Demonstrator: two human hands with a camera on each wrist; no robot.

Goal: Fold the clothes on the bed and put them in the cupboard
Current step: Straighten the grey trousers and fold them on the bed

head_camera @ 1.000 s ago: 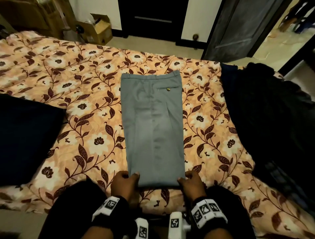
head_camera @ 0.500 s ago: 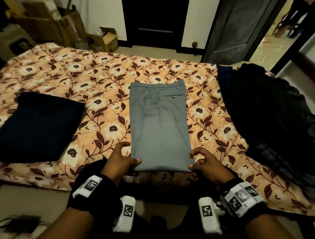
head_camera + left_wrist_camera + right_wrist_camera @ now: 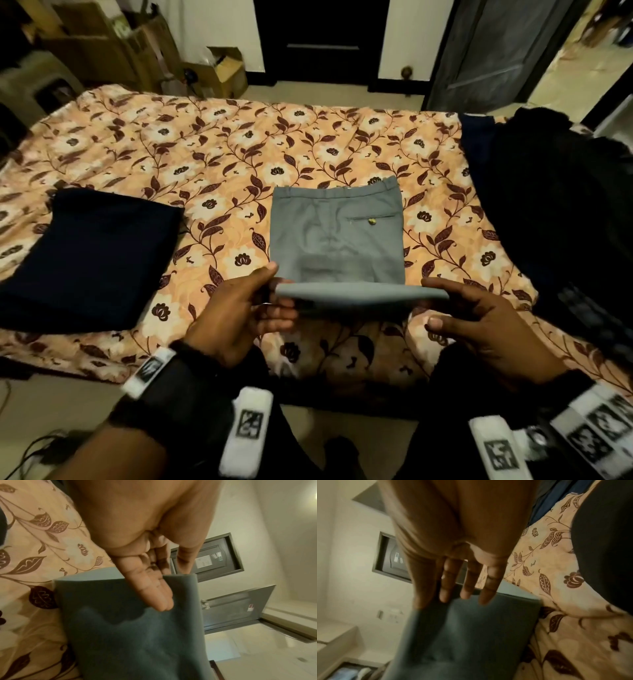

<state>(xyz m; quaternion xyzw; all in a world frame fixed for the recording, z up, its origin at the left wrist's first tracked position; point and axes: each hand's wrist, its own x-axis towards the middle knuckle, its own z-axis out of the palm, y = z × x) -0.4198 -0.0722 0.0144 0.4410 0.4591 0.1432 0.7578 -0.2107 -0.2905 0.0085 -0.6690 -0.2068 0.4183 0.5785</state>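
Observation:
Grey trousers [image 3: 335,236] lie on the floral bed [image 3: 191,154], waistband at the far end and the button pocket facing up. Their near folded end is raised off the bedspread. My left hand [image 3: 279,291] pinches its left corner, thumb on top and fingers underneath. My right hand [image 3: 431,303] pinches the right corner the same way. The left wrist view has my left hand [image 3: 173,589] with straight fingers against the grey trousers [image 3: 137,635]. In the right wrist view my right hand [image 3: 441,601] holds the edge of the grey trousers [image 3: 462,635].
A folded dark navy garment [image 3: 89,263] lies on the bed's left side. A heap of black clothes [image 3: 561,212] covers the right side. Beyond the bed stand cardboard boxes [image 3: 222,68], a dark door [image 3: 322,37] and an open grey door [image 3: 486,51].
Both hands have lifted the trousers' near end off the bed and carried it toward the waistband, so the flat part looks shorter. The view has pulled back.

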